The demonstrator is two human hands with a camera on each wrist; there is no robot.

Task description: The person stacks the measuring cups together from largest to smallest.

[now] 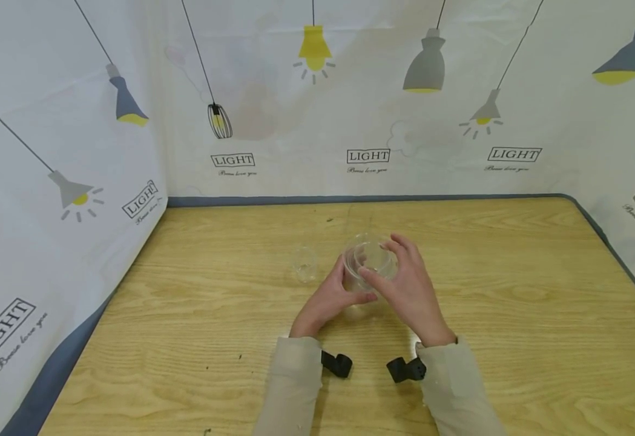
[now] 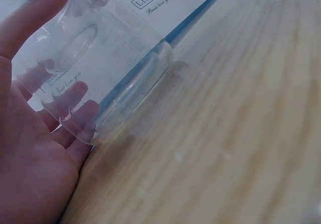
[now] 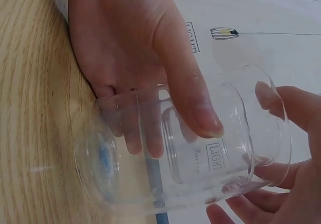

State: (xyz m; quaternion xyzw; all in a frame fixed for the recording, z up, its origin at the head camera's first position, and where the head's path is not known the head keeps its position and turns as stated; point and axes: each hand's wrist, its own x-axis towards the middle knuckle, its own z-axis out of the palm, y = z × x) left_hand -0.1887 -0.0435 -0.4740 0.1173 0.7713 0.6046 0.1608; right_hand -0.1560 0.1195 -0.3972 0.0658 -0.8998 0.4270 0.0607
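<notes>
In the head view my left hand (image 1: 329,301) grips a large clear beaker (image 3: 131,196) low down, its fingers curled around the side. A smaller clear beaker (image 3: 230,171) sits partway inside it, its bottom seen through the large one's wall. My right hand (image 1: 414,293) holds the smaller beaker near its rim, thumb on the near side and fingers on the far side. The left wrist view shows the large beaker's base (image 2: 135,101) close over the table, with faint scale marks on the wall. Another small clear vessel (image 1: 304,265) stands on the table left of my hands.
The wood-grain table (image 1: 513,290) extends around both hands. White sheeting (image 1: 273,72) printed with lamps and the word LIGHT encloses its back and sides, with a blue-grey border (image 1: 295,201) along the edge. Black straps (image 1: 339,364) hang at both sleeve cuffs.
</notes>
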